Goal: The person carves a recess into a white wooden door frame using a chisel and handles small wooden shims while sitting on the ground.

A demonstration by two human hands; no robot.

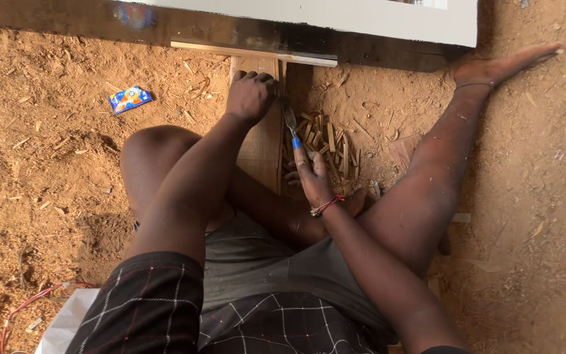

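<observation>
Sawdust-covered floor all around. Wooden plank flat between legs, left hand clenched on its far end. Pile of wood chips beside. Right hand, fingers grasping blue-handled chisel at plank edge.

My left hand hides the flat pale wooden board's top; the blue-handled metal tool's tip is too small to tell

sandy ground, wood board, wood chips, wrapper
</observation>
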